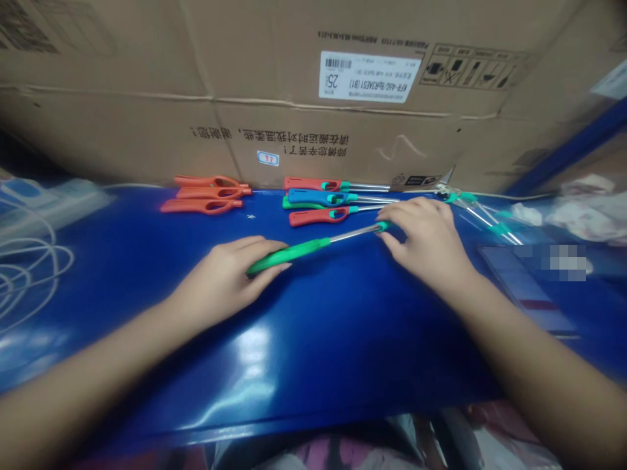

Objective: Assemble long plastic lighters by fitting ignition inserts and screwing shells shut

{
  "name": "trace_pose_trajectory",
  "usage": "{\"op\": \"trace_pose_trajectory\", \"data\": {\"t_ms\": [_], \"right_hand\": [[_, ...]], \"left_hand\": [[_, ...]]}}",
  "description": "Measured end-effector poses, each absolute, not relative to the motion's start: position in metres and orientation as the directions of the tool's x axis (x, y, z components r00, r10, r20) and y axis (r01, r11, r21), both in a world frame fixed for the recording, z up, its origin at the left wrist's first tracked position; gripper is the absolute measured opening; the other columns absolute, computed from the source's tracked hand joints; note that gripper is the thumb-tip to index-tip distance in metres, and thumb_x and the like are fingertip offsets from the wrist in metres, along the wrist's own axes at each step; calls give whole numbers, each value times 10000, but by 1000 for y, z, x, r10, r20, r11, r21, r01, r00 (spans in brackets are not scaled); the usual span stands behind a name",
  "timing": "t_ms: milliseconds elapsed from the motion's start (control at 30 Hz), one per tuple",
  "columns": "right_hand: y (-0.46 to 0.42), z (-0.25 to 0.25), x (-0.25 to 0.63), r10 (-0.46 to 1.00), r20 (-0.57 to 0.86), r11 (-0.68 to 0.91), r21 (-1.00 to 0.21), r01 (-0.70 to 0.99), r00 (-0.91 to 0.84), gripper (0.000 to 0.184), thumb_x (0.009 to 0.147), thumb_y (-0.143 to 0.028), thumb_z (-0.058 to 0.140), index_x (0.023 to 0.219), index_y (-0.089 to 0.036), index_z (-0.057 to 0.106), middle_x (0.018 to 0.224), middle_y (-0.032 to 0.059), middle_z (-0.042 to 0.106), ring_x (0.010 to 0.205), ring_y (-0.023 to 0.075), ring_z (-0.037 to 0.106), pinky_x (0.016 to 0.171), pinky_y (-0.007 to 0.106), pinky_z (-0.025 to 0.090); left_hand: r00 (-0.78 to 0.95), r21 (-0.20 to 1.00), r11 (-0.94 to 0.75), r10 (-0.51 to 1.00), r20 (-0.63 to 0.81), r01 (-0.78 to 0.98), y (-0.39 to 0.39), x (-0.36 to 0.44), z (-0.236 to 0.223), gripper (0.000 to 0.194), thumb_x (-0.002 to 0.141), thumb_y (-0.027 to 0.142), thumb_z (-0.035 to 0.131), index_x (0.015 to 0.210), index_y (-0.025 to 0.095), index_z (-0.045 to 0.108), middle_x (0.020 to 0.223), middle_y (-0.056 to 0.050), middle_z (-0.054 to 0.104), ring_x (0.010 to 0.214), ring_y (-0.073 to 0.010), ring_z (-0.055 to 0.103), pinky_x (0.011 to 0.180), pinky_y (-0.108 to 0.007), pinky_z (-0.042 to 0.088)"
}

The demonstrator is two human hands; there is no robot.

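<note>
My left hand (pixel 235 271) is closed around the handle of a green long-necked gas lighter (pixel 294 253), held above the table and angled slightly up to the right. From its front runs a thin metal tube (pixel 350 233), which ends in a teal piece (pixel 383 226). The fingers of my right hand (pixel 421 235) pinch that teal end. Just behind lie several lighters with metal tubes, among them a red one (pixel 318 215) and a blue one (pixel 316 197). Loose metal tubes with teal parts (pixel 490 219) rest beyond my right hand.
Orange lighter bodies (pixel 206 206) lie at the back left of the blue table (pixel 313 365). A large cardboard box (pixel 274 78) stands along the back. White cable (pixel 39 287) coils at the left. A phone-like flat device (pixel 526 287) and crumpled white plastic (pixel 588 205) are at the right.
</note>
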State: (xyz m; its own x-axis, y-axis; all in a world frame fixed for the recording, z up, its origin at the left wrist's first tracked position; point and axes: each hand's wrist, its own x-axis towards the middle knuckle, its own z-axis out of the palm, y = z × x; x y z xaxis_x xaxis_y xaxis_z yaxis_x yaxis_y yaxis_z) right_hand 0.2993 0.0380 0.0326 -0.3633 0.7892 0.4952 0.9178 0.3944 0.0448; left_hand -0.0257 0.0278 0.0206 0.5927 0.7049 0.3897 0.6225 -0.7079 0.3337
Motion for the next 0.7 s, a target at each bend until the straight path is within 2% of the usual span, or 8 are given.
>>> {"op": "trace_pose_trajectory", "data": {"t_ms": [67, 200, 300, 400, 500, 567, 700], "right_hand": [[39, 35, 300, 753, 493, 496, 9, 868, -435, 52, 901, -205, 657, 914, -195, 706, 1012, 39, 773, 988, 255, 674, 1057, 480, 328], [31, 36, 289, 634, 381, 742, -54, 669, -673, 134, 982, -287, 598, 1014, -210, 703, 1067, 26, 768, 1001, 202, 679, 1111, 455, 282], [21, 31, 275, 604, 277, 793, -114, 599, -747, 219, 1029, -300, 511, 1027, -168, 686, 1040, 57, 750, 989, 197, 665, 1068, 423, 328], [16, 27, 267, 617, 217, 786, -143, 601, -756, 273, 1047, -311, 461, 1008, -155, 681, 988, 60, 737, 935, 200, 654, 982, 394, 377], [19, 26, 269, 649, 232, 760, -145, 634, -725, 253, 1018, -366, 534, 1102, -168, 666, 1044, 53, 731, 959, 206, 652, 968, 387, 374], [21, 28, 273, 644, 264, 759, -100, 643, -718, 233, 1001, -362, 568, 1089, -169, 664, 1039, 54, 726, 951, 209, 648, 964, 390, 371], [22, 29, 274, 561, 310, 805, 9, 593, -767, 249, 1041, -289, 470, 1012, -150, 674, 973, 71, 725, 875, 204, 636, 891, 376, 388]], "left_hand": [[618, 300, -727, 685, 386, 618, 28, -26, 22, 301, 993, 371, 571, 1190, 167, 672, 998, -54, 714, 838, -182, 684, 759, -274, 511], [703, 182, -794, 600, 381, 580, 25, -27, 19, 304, 1007, 302, 532, 1242, 142, 639, 1009, -71, 698, 856, -199, 689, 743, -294, 533], [753, 92, -834, 533, 387, 544, 21, -25, 15, 305, 1013, 261, 506, 1266, 133, 618, 1045, -83, 698, 895, -218, 695, 752, -313, 554], [771, 51, -845, 509, 382, 532, 17, -22, 12, 304, 1014, 251, 497, 1268, 132, 615, 1044, -84, 699, 900, -228, 696, 747, -328, 564], [753, 98, -833, 536, 381, 544, 18, -21, 12, 304, 1012, 255, 509, 1269, 135, 619, 1028, -78, 698, 878, -216, 697, 731, -315, 562], [743, 165, -822, 565, 359, 545, 20, -22, 13, 301, 1010, 264, 523, 1268, 145, 623, 1011, -68, 699, 859, -200, 694, 719, -296, 555], [745, 280, -814, 579, 332, 508, 20, -21, 11, 287, 1005, 265, 547, 1257, 155, 629, 1005, -63, 706, 850, -179, 688, 744, -274, 548]]}}
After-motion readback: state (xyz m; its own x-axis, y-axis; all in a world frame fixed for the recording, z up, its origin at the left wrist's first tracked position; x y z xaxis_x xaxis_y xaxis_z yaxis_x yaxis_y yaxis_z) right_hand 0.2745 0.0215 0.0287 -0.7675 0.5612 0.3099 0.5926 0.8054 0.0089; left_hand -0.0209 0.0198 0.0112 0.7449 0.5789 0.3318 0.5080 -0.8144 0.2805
